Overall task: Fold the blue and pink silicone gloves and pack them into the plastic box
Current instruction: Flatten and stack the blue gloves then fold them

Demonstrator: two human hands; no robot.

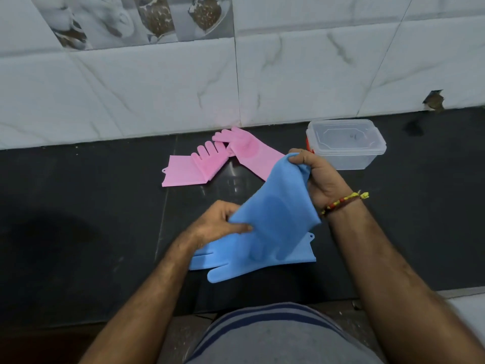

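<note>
I hold a blue silicone glove (278,206) lifted above the dark counter (78,206). My right hand (317,177) pinches its cuff end, up near the box. My left hand (220,222) grips its lower edge. Under it lies a second blue glove (225,266), flat, fingers pointing left. Two pink gloves rest near the wall: one (189,169) folded over on the left, the other (246,148) stretched out, its cuff hidden behind the blue glove. The clear plastic box (346,145) stands at the back right with its lid on.
A marble-patterned tiled wall (157,88) rises right behind the counter. The counter's front edge runs just ahead of my grey striped shirt (275,334). A beaded bracelet (341,200) circles my right wrist.
</note>
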